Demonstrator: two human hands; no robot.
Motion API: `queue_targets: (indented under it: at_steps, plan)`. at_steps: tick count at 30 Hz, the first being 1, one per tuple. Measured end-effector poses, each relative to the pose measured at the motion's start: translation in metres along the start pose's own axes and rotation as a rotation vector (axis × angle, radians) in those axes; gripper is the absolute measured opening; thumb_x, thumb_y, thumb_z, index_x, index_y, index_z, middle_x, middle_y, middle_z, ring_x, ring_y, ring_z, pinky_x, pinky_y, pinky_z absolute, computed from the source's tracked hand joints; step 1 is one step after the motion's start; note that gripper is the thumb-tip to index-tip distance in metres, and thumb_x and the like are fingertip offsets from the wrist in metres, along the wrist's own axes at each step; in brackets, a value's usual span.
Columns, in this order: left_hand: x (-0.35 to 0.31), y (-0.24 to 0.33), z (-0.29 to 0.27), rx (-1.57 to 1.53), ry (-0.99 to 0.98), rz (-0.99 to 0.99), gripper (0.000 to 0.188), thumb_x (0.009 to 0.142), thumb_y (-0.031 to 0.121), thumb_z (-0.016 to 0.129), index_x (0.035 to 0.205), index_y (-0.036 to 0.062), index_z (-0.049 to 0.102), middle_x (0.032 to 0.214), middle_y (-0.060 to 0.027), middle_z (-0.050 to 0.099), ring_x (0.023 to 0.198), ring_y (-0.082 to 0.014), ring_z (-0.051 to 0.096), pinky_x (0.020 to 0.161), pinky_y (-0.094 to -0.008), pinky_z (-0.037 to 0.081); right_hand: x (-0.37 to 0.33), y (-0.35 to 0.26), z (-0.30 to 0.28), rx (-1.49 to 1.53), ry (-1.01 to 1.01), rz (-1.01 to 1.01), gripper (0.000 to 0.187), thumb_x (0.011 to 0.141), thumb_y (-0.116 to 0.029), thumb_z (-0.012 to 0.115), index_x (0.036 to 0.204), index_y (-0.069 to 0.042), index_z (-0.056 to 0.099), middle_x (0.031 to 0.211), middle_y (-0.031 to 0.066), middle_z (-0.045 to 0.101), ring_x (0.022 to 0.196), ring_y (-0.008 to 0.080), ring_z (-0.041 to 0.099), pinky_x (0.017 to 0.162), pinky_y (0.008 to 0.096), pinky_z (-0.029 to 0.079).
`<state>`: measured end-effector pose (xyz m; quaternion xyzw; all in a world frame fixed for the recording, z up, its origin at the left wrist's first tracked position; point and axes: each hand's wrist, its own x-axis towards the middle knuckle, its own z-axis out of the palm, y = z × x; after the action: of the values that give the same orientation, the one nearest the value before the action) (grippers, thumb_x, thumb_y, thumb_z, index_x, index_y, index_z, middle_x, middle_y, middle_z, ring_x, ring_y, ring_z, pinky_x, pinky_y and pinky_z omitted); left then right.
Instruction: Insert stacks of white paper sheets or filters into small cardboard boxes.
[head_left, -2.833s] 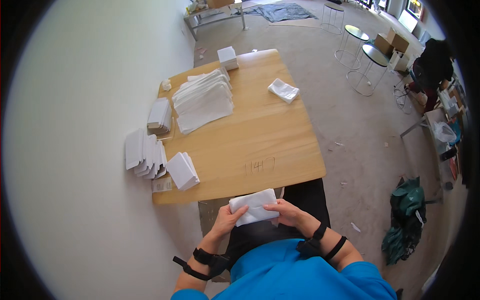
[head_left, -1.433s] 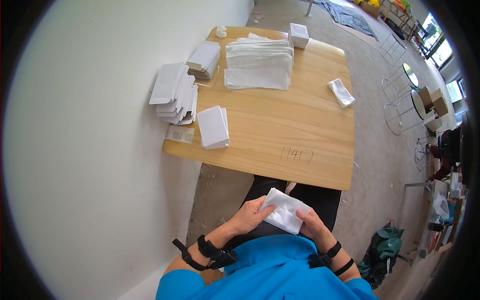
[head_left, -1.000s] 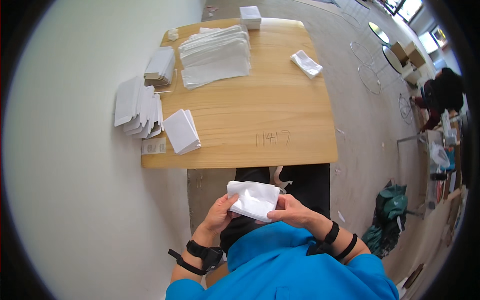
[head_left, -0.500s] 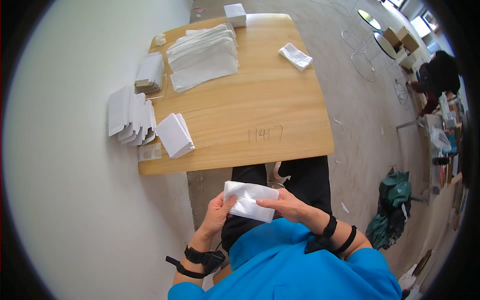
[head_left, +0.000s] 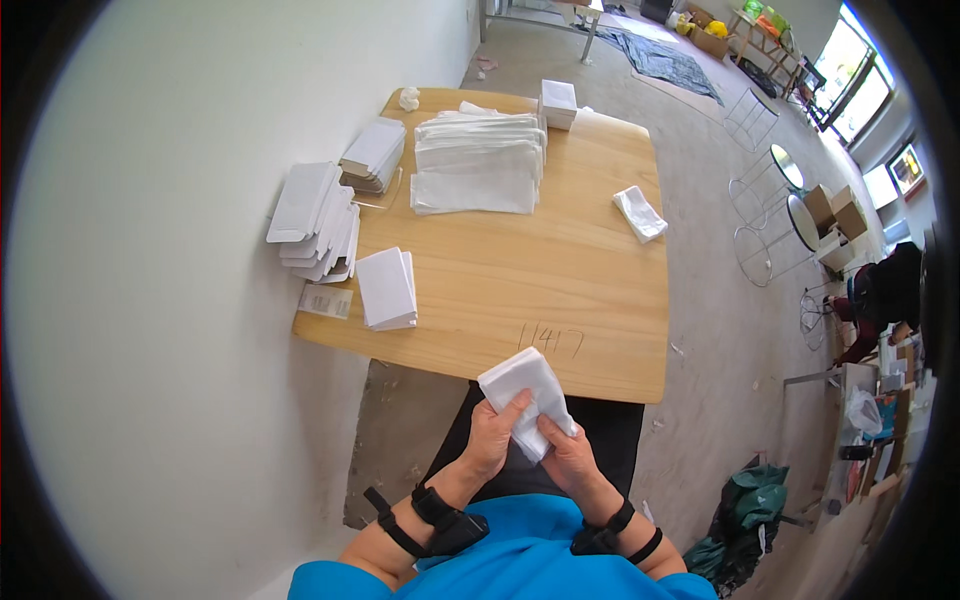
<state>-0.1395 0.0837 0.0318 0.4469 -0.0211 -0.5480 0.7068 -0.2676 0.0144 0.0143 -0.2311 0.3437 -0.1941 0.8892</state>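
The fingers of the left hand (head_left: 490,438) and the right hand (head_left: 572,460) are grasping a folded white bundle (head_left: 527,380), both thumbs pressing on its upper face. The bundle is sitting tilted above the lap (head_left: 615,440), its far corner overlapping the near edge of the wooden table (head_left: 520,275) in view; the angle is not showing whether they are touching.

Risks, as judged: uneven thumb pressure could be creasing the thin layers, and a loosening grip could be letting them slide apart. The fanned stack of white cartons (head_left: 303,208) is appearing to overhang the table's left side, so a bump could be tipping it.

Containers: those cartons are appearing flattened, hence holding nothing visible. A small white box (head_left: 558,98) is standing at the far edge, its contents not showing. Brown cardboard boxes (head_left: 848,212) are standing open on the floor, their insides not showing clearly. A dark green bag (head_left: 752,500) is lying crumpled, its contents hidden.
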Motion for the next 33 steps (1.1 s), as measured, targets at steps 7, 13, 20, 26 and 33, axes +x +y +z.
queue_targets:
  at_steps: [7, 13, 20, 26, 33]
  plan:
    - [0.038, 0.024, -0.012, 0.266, -0.130, 0.070, 0.020, 0.093, 0.014, 0.072, 0.108, 0.0018, 0.071, 0.099, -0.0012, 0.071, 0.094, -0.0078, 0.061, 0.087, -0.0253, 0.049, 0.016, -0.054, -0.034, -0.739, -0.111, -0.332, 0.027, 0.099, -0.007, 0.061, 0.124, -0.001, 0.066, 0.108, 0.0010, 0.068, 0.096, 0.0094, 0.061, 0.085, 0.0245, 0.048]
    - [0.115, 0.008, -0.045, 0.793, -0.252, 0.286, 0.019, 0.092, 0.003, 0.067, 0.111, 0.0021, 0.070, 0.104, -0.0030, 0.072, 0.099, -0.0105, 0.062, 0.092, -0.0265, 0.048, 0.084, -0.088, -0.061, -1.118, -0.239, -0.466, 0.045, 0.084, 0.011, 0.056, 0.124, -0.006, 0.067, 0.124, 0.0081, 0.069, 0.120, 0.0233, 0.059, 0.103, 0.0341, 0.045]
    - [0.164, -0.022, -0.061, 0.707, -0.265, 0.255, 0.021, 0.091, -0.002, 0.066, 0.111, 0.0028, 0.069, 0.110, -0.0057, 0.070, 0.106, -0.0141, 0.062, 0.097, -0.0290, 0.048, 0.141, -0.087, -0.091, -1.219, -0.185, -0.611, 0.043, 0.080, 0.007, 0.066, 0.120, -0.009, 0.069, 0.126, 0.0072, 0.068, 0.132, 0.0317, 0.052, 0.108, 0.0403, 0.044]
    - [0.162, -0.014, -0.046, 0.759, -0.166, 0.192, 0.030, 0.079, -0.008, 0.072, 0.106, 0.0041, 0.070, 0.105, -0.0068, 0.071, 0.108, -0.0183, 0.063, 0.096, -0.0318, 0.049, 0.136, -0.084, -0.086, -1.028, -0.112, -0.536, 0.039, 0.082, 0.001, 0.073, 0.119, -0.006, 0.069, 0.124, 0.0088, 0.068, 0.132, 0.0294, 0.053, 0.106, 0.0381, 0.046]
    - [0.167, -0.014, -0.039, 0.942, -0.378, 0.454, 0.028, 0.078, -0.007, 0.071, 0.104, 0.0048, 0.070, 0.102, -0.0099, 0.071, 0.102, -0.0236, 0.065, 0.091, -0.0354, 0.051, 0.145, -0.065, -0.101, -0.843, -0.220, -0.577, 0.031, 0.086, 0.002, 0.070, 0.117, -0.004, 0.071, 0.115, 0.0071, 0.073, 0.124, 0.0241, 0.060, 0.107, 0.0378, 0.045]
